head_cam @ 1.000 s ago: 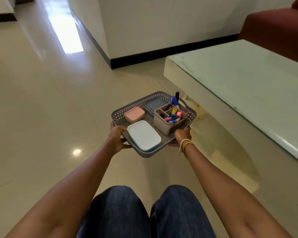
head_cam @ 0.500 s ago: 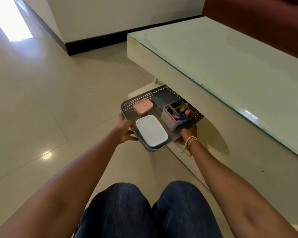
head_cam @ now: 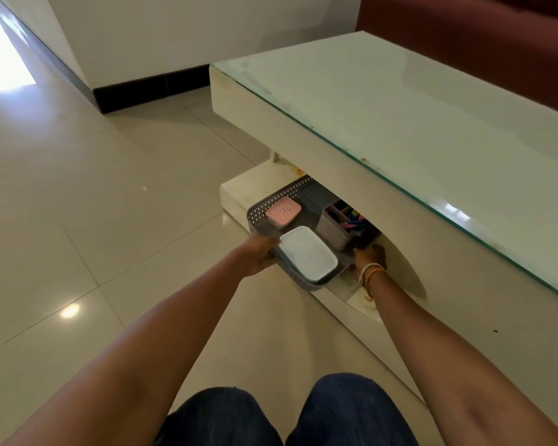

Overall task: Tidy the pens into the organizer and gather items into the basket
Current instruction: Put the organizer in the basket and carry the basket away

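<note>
Both hands are on the grey perforated basket [head_cam: 273, 201] here, a bit right of the frame's centre. The left hand [head_cam: 256, 255] has its grip wrapped round the basket's near-left rim, thumb on top. The right hand [head_cam: 369, 255] holds the near-right edge; its fingers go under the basket so the exact curl is hard to see, but it's clearly carrying that side. There are a couple of bangles [head_cam: 369, 275] on that wrist.

The basket sits half tucked under the white coffee table, over the lower shelf [head_cam: 255, 185] of the table base. Its far-right part is hidden beneath the overhang. Can't tell if it's resting on the shelf or just held above it.

Inside the basket: a white lidded box [head_cam: 308, 254] at the near corner, a small pink box [head_cam: 283, 213] behind it toward the left, and a dark grey flat lid or case [head_cam: 314, 196] at the back. The beige pen organizer [head_cam: 335, 228] stands on the right side with the colourful pens [head_cam: 355, 222] poking up in its compartments, partly shadowed by the table.

The glass tabletop [head_cam: 416, 123] fills the upper right of the frame, with a dark red sofa [head_cam: 480, 37] behind it. Glossy beige floor tiles [head_cam: 94, 204] take up the left, and the person's jeans-covered knees [head_cam: 345, 413] are at the bottom edge.
</note>
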Tool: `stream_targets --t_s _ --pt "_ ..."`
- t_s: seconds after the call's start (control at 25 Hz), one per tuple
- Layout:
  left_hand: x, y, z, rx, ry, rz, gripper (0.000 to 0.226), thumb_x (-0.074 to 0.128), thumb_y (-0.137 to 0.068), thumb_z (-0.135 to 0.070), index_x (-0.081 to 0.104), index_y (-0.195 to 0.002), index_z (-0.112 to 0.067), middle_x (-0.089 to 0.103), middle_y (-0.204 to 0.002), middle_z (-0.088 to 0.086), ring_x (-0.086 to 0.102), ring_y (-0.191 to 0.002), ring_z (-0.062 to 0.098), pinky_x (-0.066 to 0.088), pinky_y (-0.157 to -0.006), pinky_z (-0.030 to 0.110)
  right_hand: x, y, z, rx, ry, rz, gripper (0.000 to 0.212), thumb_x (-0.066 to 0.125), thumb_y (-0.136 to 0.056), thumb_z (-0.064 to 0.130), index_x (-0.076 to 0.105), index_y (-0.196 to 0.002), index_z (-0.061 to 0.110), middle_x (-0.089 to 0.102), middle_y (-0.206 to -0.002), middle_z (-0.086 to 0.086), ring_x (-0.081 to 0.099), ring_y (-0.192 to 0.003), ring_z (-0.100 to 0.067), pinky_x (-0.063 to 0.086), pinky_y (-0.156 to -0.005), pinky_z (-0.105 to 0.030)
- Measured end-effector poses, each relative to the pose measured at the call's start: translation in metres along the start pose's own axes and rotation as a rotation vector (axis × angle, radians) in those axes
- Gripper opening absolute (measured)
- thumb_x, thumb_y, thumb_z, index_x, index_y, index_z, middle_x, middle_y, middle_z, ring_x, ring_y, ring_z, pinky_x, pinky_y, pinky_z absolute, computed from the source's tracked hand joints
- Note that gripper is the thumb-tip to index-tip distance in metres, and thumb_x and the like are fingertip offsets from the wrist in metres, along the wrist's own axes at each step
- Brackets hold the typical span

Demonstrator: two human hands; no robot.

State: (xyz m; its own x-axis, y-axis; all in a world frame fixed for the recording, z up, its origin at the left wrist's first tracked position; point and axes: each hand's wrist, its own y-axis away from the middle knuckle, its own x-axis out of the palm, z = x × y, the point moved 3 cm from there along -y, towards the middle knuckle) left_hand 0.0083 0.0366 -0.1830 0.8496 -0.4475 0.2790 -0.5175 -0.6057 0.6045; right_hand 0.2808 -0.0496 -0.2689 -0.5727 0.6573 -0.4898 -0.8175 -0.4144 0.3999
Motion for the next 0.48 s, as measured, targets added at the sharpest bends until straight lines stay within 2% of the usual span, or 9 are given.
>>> stream_targets --t_s 0.08,0.16,0.28,0.4,0.44,0.48 --pt "0.012 0.003 -0.001 -0.026 -0.027 0.031 0.029 0.052 -0.092 -0.002 0.054 -0.12 -0.009 0.058 -0.123 0.015 0.057 -0.107 0.022 0.052 -0.091 0.032 -0.008 0.009 0.014 -0.028 0.035 -0.001 0.063 0.063 -0.084 0.018 0.04 -0.142 0.006 0.052 -0.139 -0.02 0.054 -0.123 -0.041 0.046 -0.103 -0.052" --pt "0.019 0.015 -0.003 -0.047 -0.152 0.077 0.021 0.05 -0.094 -0.006 0.055 -0.112 -0.016 0.054 -0.119 0.01 0.051 -0.11 0.019 0.041 -0.1 0.035 -0.016 0.042 0.036 -0.063 0.073 0.011 0.056 0.057 -0.09 0.016 0.041 -0.141 0.001 0.048 -0.143 -0.021 0.049 -0.129 -0.039 0.041 -0.107 -0.049" --pt "0.017 0.032 -0.009 -0.001 -0.323 0.081 0.04 0.048 -0.096 -0.01 0.042 -0.136 -0.014 0.047 -0.138 0.008 0.04 -0.132 0.021 0.032 -0.109 0.038 -0.026 0.097 0.058 -0.1 0.231 -0.061 0.054 0.047 -0.094 0.011 0.033 -0.144 -0.004 0.041 -0.144 -0.027 0.042 -0.131 -0.043 0.037 -0.109 -0.049" --pt "0.016 0.039 -0.029 0.278 -0.667 0.044 0.05 0.047 -0.097 -0.01 0.031 -0.144 -0.014 0.046 -0.138 0.009 0.042 -0.132 0.024 0.036 -0.105 0.035 -0.015 0.139 0.081 -0.477 0.538 -0.212 0.059 0.051 -0.087 0.012 0.036 -0.142 -0.003 0.041 -0.143 -0.027 0.04 -0.132 -0.043 0.035 -0.109 -0.051" --pt "0.015 0.037 -0.035 0.359 -0.867 0.006 0.055 0.049 -0.096 -0.015 0.027 -0.147 -0.016 0.043 -0.142 0.011 0.041 -0.134 0.027 0.037 -0.107 0.038 -0.003 0.145 0.09 -0.602 0.606 -0.187 0.062 0.052 -0.088 0.019 0.034 -0.144 0.001 0.038 -0.148 -0.024 0.036 -0.137 -0.04 0.032 -0.112 -0.051" --pt "0.013 0.033 -0.038 0.406 -1.101 -0.041 0.062 0.05 -0.095 -0.022 0.02 -0.15 -0.018 0.036 -0.15 0.012 0.035 -0.138 0.03 0.035 -0.11 0.045 0.011 0.148 0.096 -0.652 0.672 -0.107 0.066 0.051 -0.09 0.027 0.029 -0.148 0.004 0.032 -0.153 -0.02 0.03 -0.142 -0.037 0.028 -0.115 -0.05"
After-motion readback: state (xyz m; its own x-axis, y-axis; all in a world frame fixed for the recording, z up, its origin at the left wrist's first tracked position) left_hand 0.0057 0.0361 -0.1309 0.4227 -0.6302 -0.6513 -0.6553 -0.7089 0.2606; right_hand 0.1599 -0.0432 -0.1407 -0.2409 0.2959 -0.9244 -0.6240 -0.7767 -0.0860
